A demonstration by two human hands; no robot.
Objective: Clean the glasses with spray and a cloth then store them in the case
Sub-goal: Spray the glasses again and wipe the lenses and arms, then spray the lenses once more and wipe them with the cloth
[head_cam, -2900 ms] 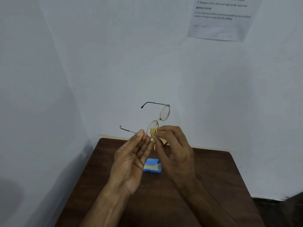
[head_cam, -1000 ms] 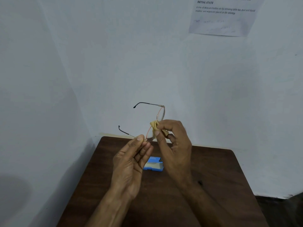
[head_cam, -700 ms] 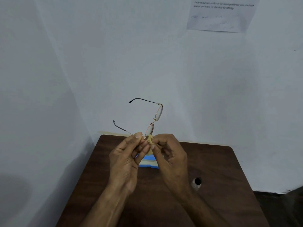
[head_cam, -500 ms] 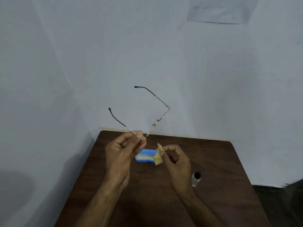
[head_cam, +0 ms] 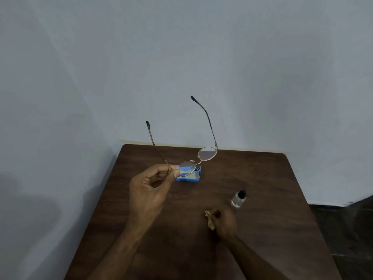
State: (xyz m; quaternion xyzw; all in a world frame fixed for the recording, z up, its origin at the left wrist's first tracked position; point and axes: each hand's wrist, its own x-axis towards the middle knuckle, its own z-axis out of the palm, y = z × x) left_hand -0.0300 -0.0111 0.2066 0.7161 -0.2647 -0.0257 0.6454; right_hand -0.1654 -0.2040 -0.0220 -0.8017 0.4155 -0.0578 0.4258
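Observation:
My left hand (head_cam: pixel 150 188) pinches the thin gold-rimmed glasses (head_cam: pixel 207 154) at the left hinge, holding them above the table with both temples pointing up and away. A blue glasses case (head_cam: pixel 191 175) lies on the table behind the left lens. My right hand (head_cam: pixel 225 222) is low near the table surface, fingers closed on a small crumpled yellow cloth (head_cam: pixel 210 220). A small clear spray bottle (head_cam: pixel 238 199) with a black cap stands just beyond my right hand.
The dark brown wooden table (head_cam: pixel 262 239) sits in a corner, with white walls on the left and behind. Its right edge drops to a dark floor (head_cam: pixel 355 229).
My right hand has left the glasses and dropped to the right toward the table with the cloth. My left hand has turned the glasses so the lenses face me. The view tilted down.

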